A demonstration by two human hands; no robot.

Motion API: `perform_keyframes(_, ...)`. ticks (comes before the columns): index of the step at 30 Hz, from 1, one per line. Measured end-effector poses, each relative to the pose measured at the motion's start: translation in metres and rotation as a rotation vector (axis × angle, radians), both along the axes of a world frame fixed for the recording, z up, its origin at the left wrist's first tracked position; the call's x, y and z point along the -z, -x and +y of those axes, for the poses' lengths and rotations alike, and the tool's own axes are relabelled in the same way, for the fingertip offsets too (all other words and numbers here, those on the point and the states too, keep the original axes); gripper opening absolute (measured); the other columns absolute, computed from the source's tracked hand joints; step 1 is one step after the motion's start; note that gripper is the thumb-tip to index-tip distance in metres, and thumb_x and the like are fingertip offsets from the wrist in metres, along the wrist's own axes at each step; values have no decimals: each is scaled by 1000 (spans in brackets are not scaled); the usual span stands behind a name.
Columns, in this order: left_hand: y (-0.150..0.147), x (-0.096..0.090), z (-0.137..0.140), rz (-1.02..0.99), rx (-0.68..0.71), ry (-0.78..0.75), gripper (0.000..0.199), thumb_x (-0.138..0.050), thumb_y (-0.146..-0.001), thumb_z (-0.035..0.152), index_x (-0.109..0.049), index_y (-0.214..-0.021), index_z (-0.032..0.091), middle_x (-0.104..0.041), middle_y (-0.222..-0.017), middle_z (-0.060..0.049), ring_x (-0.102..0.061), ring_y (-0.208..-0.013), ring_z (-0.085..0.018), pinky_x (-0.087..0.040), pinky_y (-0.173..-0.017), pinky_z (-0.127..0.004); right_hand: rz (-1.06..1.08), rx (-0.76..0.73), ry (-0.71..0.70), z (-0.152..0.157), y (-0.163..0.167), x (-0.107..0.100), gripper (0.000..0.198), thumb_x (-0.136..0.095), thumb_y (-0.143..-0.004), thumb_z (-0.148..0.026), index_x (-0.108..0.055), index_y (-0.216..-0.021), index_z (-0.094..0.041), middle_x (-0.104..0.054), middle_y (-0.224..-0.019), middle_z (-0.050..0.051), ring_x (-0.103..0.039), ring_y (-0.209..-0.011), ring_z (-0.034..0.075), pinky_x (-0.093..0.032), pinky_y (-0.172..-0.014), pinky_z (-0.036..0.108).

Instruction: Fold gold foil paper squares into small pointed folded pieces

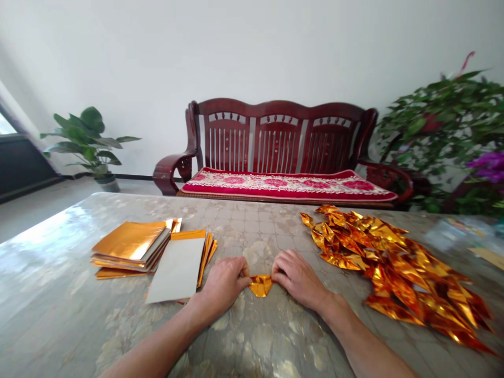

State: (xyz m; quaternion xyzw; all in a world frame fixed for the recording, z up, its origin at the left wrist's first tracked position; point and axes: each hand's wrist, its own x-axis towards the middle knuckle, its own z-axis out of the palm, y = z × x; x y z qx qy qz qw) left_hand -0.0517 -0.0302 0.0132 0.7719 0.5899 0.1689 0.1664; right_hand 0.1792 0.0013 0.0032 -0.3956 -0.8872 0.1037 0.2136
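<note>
Between my two hands, a small piece of folded gold foil paper [261, 286] lies at the table's near middle, its lower edge narrower than its top. My left hand [226, 278] pinches its left corner between thumb and fingers. On the opposite side, my right hand [296, 277] grips the right corner the same way. Left of my left hand are a stack of gold foil sheets [129, 240] and a fanned pile of sheets with a grey sheet [177, 270] on top. A large heap of folded gold foil pieces [394, 262] spreads to the right of my right hand.
The table [244, 341] has a shiny patterned cover. Clear plastic packaging [459, 233] sits at its right edge. Behind it stands a dark red wooden bench [279, 144] with a red-and-white runner [289, 185]. Potted plants flank the bench, a leafy plant [92, 139] at left and a bushy plant [444, 121] at right.
</note>
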Motion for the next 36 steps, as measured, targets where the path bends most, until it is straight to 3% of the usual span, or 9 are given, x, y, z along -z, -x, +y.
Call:
perform_keyframes(5,5,3,-3,-101,71,-172,9,-56,-88,18,-55,-79,21,-61,-74,2,-57,-71,-15,-37,-63,-25,110,16,98,2,-2,1,9,-66,-87,-19,-60,-81,-22,-61,-82,0,-55,-83,17,-43,-72,29)
perform_keyframes(8,6,-3,-6,-56,152,-328,13,-50,-94,20,-54,-82,21,-60,-78,1,-56,-76,-16,-39,-68,-26,194,37,164,2,-2,2,13,-67,-85,-18,-67,-96,-24,-65,-89,0,-58,-85,18,-45,-75,29)
perform_keyframes(10,6,-7,-7,0,203,-414,19,-46,-98,23,-54,-81,20,-59,-78,0,-54,-74,-17,-39,-66,-27,245,-3,166,2,-1,2,22,-66,-87,-17,-69,-106,-26,-68,-94,1,-59,-91,19,-46,-81,31)
perform_keyframes(13,5,-7,-8,25,220,-497,23,-43,-100,23,-54,-79,20,-58,-77,-1,-52,-72,-17,-38,-65,-27,292,-62,124,1,2,1,16,-64,-91,-22,-73,-103,-28,-70,-87,1,-58,-90,19,-45,-82,32)
perform_keyframes(18,5,-4,-8,-22,217,-485,22,-45,-100,23,-54,-81,19,-58,-77,-1,-54,-74,-16,-42,-68,-27,343,-84,29,1,4,2,15,-62,-93,-27,-76,-96,-27,-70,-80,1,-57,-83,18,-45,-77,31)
perform_keyframes(23,-2,-4,-6,38,205,-492,21,-50,-99,34,-64,-91,21,-63,-84,-2,-57,-80,-17,-43,-73,-29,289,-78,-75,-2,4,1,15,-62,-93,-26,-77,-94,-27,-71,-75,2,-57,-77,18,-45,-72,31)
perform_keyframes(27,-10,-2,-3,92,223,-495,29,-49,-99,37,-67,-81,23,-62,-79,-2,-55,-77,-17,-40,-70,-29,256,-71,-115,-6,8,-1,16,-63,-91,-23,-77,-87,-26,-70,-72,2,-57,-74,18,-44,-69,31)
perform_keyframes(30,-11,0,-3,65,247,-490,34,-47,-100,34,-66,-76,21,-61,-73,-2,-54,-73,-16,-39,-67,-29,330,-47,-95,-7,14,-1,15,-64,-91,-26,-77,-84,-26,-68,-69,2,-57,-71,17,-44,-66,30)
perform_keyframes(36,-2,-1,-9,-76,222,-538,30,-47,-100,29,-71,-84,22,-62,-74,-2,-54,-73,-15,-41,-69,-28,620,-4,29,-8,19,-6,13,-73,-85,-34,-75,-77,-24,-70,-70,1,-60,-70,17,-46,-68,31)
